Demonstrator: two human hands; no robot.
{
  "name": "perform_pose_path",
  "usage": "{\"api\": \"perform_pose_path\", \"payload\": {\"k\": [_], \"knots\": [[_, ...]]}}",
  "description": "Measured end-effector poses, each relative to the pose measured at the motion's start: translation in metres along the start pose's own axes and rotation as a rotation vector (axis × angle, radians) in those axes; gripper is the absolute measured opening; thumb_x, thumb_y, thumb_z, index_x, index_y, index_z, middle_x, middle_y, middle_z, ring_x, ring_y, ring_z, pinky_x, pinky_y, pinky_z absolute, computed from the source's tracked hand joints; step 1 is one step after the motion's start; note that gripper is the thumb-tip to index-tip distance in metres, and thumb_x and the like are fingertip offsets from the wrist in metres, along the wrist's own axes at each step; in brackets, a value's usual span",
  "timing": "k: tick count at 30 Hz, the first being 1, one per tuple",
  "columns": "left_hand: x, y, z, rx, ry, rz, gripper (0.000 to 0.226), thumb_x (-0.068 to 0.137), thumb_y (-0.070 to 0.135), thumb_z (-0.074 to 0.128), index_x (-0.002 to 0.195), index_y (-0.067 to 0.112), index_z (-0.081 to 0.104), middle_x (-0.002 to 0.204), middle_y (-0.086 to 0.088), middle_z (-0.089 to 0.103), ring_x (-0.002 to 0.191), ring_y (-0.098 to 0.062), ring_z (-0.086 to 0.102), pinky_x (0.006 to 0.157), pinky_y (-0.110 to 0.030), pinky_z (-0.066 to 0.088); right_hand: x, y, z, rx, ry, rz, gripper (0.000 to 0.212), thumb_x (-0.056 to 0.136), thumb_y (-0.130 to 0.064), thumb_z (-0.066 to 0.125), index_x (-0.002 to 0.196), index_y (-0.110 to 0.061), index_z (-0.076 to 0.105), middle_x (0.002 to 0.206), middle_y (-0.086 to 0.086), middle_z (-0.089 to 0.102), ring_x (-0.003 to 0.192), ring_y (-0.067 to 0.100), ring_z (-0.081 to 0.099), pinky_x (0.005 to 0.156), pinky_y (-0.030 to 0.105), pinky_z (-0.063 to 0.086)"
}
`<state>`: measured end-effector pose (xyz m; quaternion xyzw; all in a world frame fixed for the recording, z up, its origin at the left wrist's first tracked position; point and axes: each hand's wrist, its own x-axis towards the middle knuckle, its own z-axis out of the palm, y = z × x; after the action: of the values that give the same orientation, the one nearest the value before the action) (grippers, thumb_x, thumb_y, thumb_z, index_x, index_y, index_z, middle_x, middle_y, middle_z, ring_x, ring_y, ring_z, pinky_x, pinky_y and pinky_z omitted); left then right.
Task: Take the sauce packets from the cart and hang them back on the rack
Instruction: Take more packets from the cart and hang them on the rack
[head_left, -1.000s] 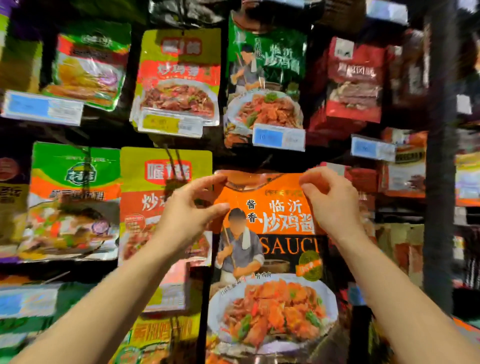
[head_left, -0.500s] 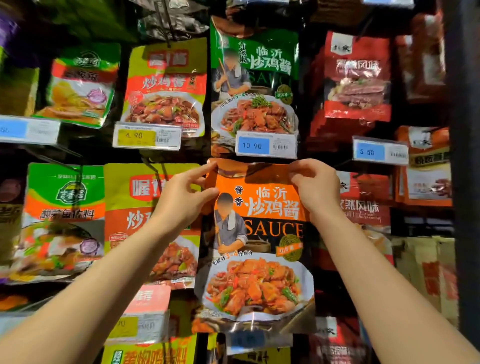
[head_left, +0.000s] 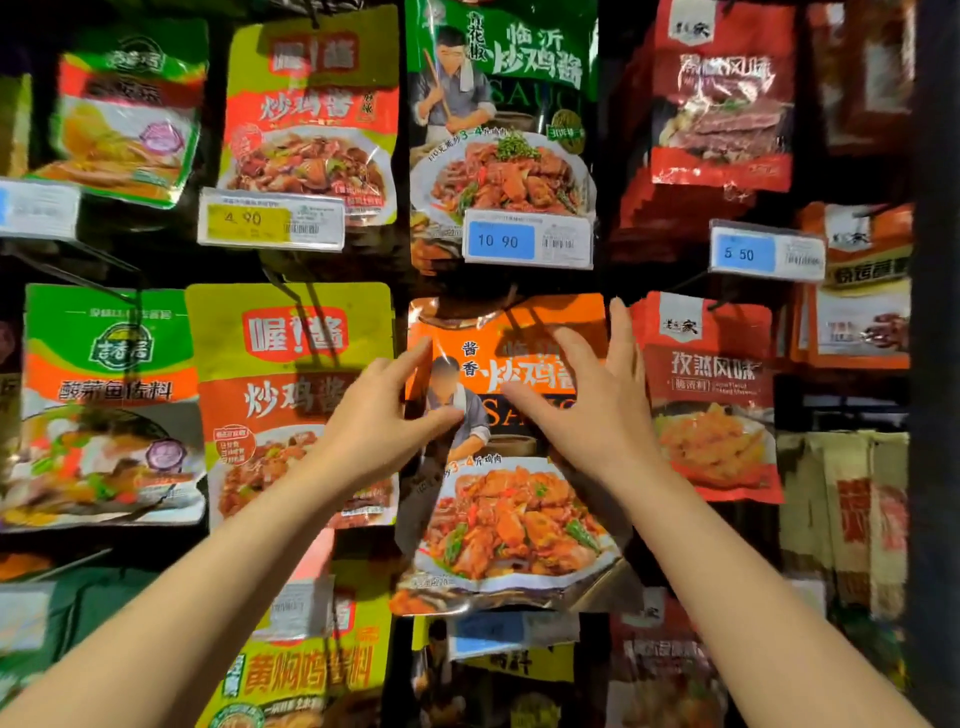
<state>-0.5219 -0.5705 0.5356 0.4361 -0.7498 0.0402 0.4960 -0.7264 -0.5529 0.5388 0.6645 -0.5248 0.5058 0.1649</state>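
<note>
The orange packet (head_left: 511, 452) now hangs just below the 10.90 tag (head_left: 527, 241), and both hands, the left (head_left: 376, 415) and right (head_left: 587, 410), have opened from their earlier pinch at its top, fingers spread loosely against it, so this packet looks hung.

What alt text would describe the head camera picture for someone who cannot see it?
Two bare hands, left hand and right hand, press a glossy orange sauce packet against a store rack of hanging packets, below a blue 10.90 price tag.
</note>
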Motion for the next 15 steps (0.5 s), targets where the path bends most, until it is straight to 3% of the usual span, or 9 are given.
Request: {"api": "perform_pose_path", "payload": {"k": [3, 5, 9, 12, 15], "knots": [[-0.033, -0.002, 0.008, -0.083, -0.183, 0.014, 0.103, 0.071, 0.053, 0.068, 0.147, 0.041, -0.001, 0.136, 0.015, 0.038, 0.125, -0.012, 0.043, 0.084, -0.019, 0.032, -0.046, -0.002, 0.012, -0.084, -0.076, -0.082, 0.092, 0.064, -0.080, 0.049, 0.144, -0.046, 0.019, 0.154, -0.012, -0.021, 0.142, 0.019, -0.023, 0.113, 0.047, 0.019], [-0.042, -0.003, 0.015, -0.172, -0.214, -0.023, 0.100, 0.075, 0.048, 0.068, 0.145, 0.046, -0.004, 0.134, 0.026, 0.027, 0.132, -0.010, 0.036, 0.085, -0.018, 0.033, -0.051, 0.001, 0.020, -0.055, -0.084, -0.057, 0.092, 0.065, -0.079, 0.049, 0.144, -0.049, 0.015, 0.155, -0.014, -0.019, 0.141, 0.017, -0.024, 0.113, 0.048, 0.020], [-0.034, -0.010, 0.033, -0.159, -0.147, -0.099, 0.086, 0.082, 0.040, 0.066, 0.145, 0.045, 0.009, 0.135, 0.012, 0.049, 0.118, -0.016, 0.052, 0.079, -0.022, 0.039, -0.032, 0.002, 0.033, -0.087, -0.158, 0.052, 0.089, 0.068, -0.075, 0.056, 0.144, -0.043, 0.023, 0.157, -0.006, -0.005, 0.144, 0.028, -0.007, 0.109, 0.053, 0.028], [-0.034, -0.021, 0.047, -0.082, -0.116, -0.062, 0.092, 0.082, 0.034, 0.069, 0.146, 0.045, 0.004, 0.127, 0.001, 0.059, 0.102, -0.021, 0.061, 0.081, -0.033, 0.049, -0.032, 0.009, 0.045, -0.109, -0.179, 0.070, 0.088, 0.068, -0.076, 0.056, 0.143, -0.039, 0.026, 0.156, -0.004, 0.000, 0.142, 0.030, 0.003, 0.103, 0.052, 0.039], [-0.039, -0.028, 0.058, 0.116, -0.175, -0.006, 0.102, 0.082, 0.019, 0.069, 0.143, 0.047, -0.008, 0.105, -0.008, 0.064, 0.077, -0.022, 0.058, 0.059, -0.029, 0.046, -0.047, 0.018, 0.051, -0.022, -0.194, 0.085, 0.082, 0.074, -0.069, 0.057, 0.143, -0.043, 0.023, 0.157, -0.008, -0.004, 0.144, 0.023, 0.000, 0.104, 0.049, 0.037]]}}
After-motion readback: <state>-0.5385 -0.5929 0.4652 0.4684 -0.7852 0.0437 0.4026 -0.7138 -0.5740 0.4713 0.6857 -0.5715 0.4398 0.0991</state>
